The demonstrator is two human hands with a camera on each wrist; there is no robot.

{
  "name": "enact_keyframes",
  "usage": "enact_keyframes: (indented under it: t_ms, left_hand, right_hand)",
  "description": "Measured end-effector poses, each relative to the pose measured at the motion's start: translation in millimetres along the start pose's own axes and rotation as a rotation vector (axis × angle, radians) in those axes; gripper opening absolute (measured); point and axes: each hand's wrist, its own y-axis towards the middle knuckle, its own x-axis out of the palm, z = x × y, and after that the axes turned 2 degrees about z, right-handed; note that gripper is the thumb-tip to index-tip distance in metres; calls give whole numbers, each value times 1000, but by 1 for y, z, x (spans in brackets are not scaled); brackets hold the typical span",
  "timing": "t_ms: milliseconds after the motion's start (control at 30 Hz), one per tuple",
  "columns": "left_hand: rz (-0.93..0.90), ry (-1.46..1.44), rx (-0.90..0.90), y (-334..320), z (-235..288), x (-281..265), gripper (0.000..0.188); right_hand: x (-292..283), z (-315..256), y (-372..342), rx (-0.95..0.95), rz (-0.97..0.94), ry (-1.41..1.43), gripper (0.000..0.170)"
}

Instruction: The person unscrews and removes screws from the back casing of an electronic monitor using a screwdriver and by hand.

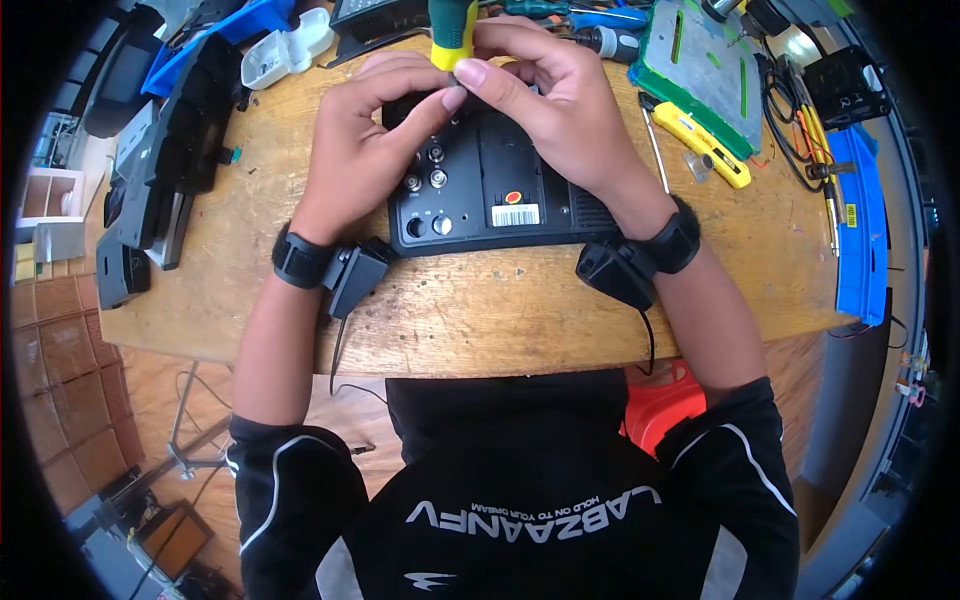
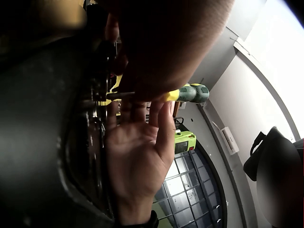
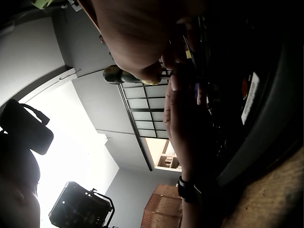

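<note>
A screwdriver (image 1: 452, 35) with a green and yellow handle stands upright over a black device housing (image 1: 470, 165). My right hand (image 1: 560, 105) pinches it at the yellow lower end of the handle, thumb across the front. On the other side, my left hand (image 1: 365, 130) holds thumb and index finger together around the metal shaft (image 2: 121, 95), just under the handle. The hands hide the tip of the shaft and the far part of the housing. Round metal connectors (image 1: 438, 178), a barcode label (image 1: 515, 215) and a red-yellow oval sticker (image 1: 513, 198) show on the housing.
The housing lies on a worn wooden table (image 1: 450, 320). To the right are a yellow utility knife (image 1: 700, 145), a green-edged tray (image 1: 705, 70) and a blue bin (image 1: 862, 230). Black equipment (image 1: 180, 140) and a small white container (image 1: 285, 50) stand to the left.
</note>
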Motion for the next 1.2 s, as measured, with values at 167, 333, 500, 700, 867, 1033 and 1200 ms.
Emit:
enact_keyframes:
  t_ms: [167,333,500,700,867,1033,1200]
  left_hand:
    - [43,17,-89,-3,0,0,18]
    - [56,-3,-199,-2,-2,-5,17]
    - [20,40,-213,-5,7,1,17]
    - [-1,216,101,2,6,-4,15]
    - [-26,223,25,-1,18,1,20]
    - [-66,226,45,-1,24,1,20]
    - [-153,430,224,3,24,-2,26]
  right_hand:
    - [11,-23,-2,154,164,157,38]
    - [9,-20,-3,110,148,105,39]
    - [11,-16,-4,92,167,69,40]
    - [9,-15,-5,61,134,16,40]
    - [10,-18,-5,-70,90,-35,36]
    - [8,-23,-5,-47,79,7,34]
    - [11,-26,-6,-125,142,-10,30]
